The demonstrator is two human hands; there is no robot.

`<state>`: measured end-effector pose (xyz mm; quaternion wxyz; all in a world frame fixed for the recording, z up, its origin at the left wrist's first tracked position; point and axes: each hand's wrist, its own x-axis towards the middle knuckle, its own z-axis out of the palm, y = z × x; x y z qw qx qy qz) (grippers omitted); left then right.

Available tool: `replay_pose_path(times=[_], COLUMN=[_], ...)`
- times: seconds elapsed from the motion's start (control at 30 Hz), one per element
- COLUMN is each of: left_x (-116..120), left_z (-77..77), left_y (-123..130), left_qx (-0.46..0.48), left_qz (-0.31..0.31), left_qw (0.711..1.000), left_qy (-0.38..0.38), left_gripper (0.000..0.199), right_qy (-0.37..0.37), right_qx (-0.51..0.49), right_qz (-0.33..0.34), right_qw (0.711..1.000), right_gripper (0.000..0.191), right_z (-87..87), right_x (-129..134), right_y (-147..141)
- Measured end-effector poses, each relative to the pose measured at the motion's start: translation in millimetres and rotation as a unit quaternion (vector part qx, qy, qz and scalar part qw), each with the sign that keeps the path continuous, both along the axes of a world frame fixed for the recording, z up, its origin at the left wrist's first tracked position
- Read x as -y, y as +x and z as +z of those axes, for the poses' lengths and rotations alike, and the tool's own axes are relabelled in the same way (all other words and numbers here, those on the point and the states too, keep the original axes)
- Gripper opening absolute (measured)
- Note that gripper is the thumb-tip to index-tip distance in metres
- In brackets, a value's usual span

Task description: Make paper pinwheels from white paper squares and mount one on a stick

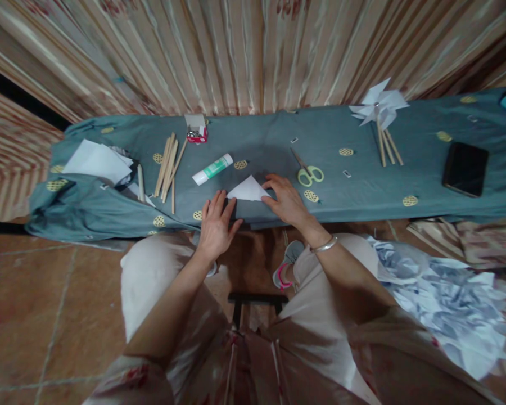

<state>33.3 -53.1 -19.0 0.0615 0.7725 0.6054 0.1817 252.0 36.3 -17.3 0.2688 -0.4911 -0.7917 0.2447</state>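
"Where's the white paper triangle (248, 189)?"

"On the teal cloth (270, 135), between both hands. I see the left hand (216, 226) with fingers loosely spread at one corner; the right hand (288, 201) curls at the other, though I can't tell whether it pinches."

"What crowds them?"

"I've a glue stick (213, 169) just beyond, scissors (308, 170) beside the right hand, wooden sticks (169, 169) farther left."

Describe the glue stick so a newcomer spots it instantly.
On the teal-covered table, look just beyond the left hand, between wooden sticks and scissors. The glue stick lies aslant: a thick white tube with a green label, unlike the thin, plain sticks.
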Motion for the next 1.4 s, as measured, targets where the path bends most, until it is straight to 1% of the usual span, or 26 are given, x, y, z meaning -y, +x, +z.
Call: replay_pose_path(times=[0.37, 0.5, 0.7, 0.77, 0.87, 0.97, 1.1, 1.2, 1.27, 1.33, 1.4], left_x=[1, 2, 2, 1, 1, 0, -1, 0, -1, -5, -11], left_z=[-2.0, -4.0, -3.7, -3.2, -2.6, -1.3, 3.8, 10.0, 13.8, 16.7, 19.5], left_y=[-6, -10, -11, -9, -7, -6, -7, -7, -7, -7, -7], left_qx=[0.018, 0.050, 0.094, 0.097, 0.104, 0.121, 0.160, 0.220, 0.281, 0.355, 0.430], left_qz=[0.006, 0.021, 0.036, 0.035, 0.037, 0.043, 0.055, 0.069, 0.085, 0.110, 0.133], left_qw=[1.000, 0.998, 0.995, 0.995, 0.994, 0.992, 0.986, 0.973, 0.955, 0.926, 0.890], left_qy=[0.001, 0.013, 0.011, 0.010, 0.007, 0.003, -0.010, -0.027, -0.042, -0.061, -0.076], left_gripper=[0.054, 0.056, 0.053, 0.053, 0.052, 0.052, 0.052, 0.052, 0.057, 0.063, 0.070], right_qy=[0.010, 0.014, 0.000, -0.006, -0.010, -0.022, -0.023, -0.002, 0.013, 0.025, 0.032], right_qx=[0.017, 0.007, -0.012, -0.014, -0.024, -0.034, -0.049, -0.061, -0.069, -0.077, -0.084], right_qz=[0.011, 0.012, 0.006, 0.014, 0.018, 0.015, 0.004, 0.006, 0.010, 0.013, 0.012], right_qw=[1.000, 1.000, 1.000, 1.000, 0.999, 0.999, 0.999, 0.998, 0.997, 0.997, 0.996], right_gripper=[0.030, 0.038, 0.040, 0.039, 0.032, 0.025, 0.021, 0.017, 0.018, 0.020, 0.020], right_z=[0.2, -3.2, -3.0, -1.4, 1.4, 3.4, 5.1, 8.5, 12.3, 16.5, 20.2], right_x=[3, 0, -3, -3, -2, -2, -1, 0, 1, 1, 0], right_y=[12, 15, 12, 9, 3, -4, -11, -14, -15, -18, -21])
